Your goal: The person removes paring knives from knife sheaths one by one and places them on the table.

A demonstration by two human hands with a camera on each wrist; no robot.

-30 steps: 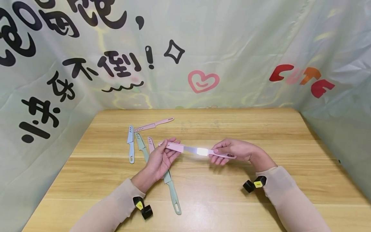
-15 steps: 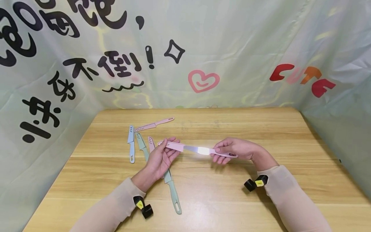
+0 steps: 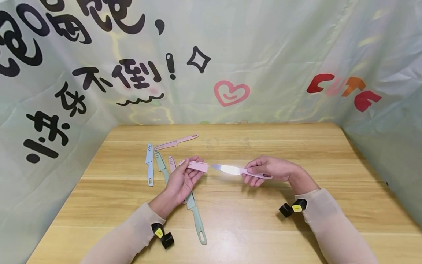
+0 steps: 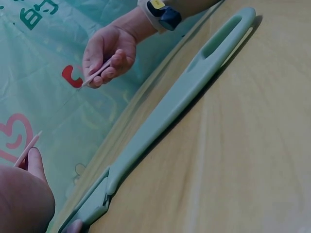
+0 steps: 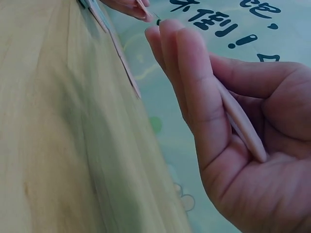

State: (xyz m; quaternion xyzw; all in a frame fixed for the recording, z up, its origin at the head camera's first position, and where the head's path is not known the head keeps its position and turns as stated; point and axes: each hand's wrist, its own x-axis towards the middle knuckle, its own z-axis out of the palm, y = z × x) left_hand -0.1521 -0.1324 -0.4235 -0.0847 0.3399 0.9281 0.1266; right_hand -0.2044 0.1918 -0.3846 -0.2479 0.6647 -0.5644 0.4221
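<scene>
In the head view my left hand pinches a pink knife sheath between thumb and fingers. My right hand grips the handle of a pink knife, its bare blade glaring with light. A narrow gap separates the blade tip from the sheath's mouth. Under the left forearm side lies a green knife, whose upper part the hand hides; its handle fills the left wrist view. The right wrist view has the pink handle lying across the palm of the right hand.
Left of the hands on the wooden table lie a sheathed blue knife, a sheathed pink knife, another green knife and a pink sheathed blade partly covered by the left hand. A printed curtain hangs behind.
The right hand has drawn the pink knife slightly rightward. Its blade, earlier partly inside the sheath, is now fully out. The left hand and sheath have hardly moved.
</scene>
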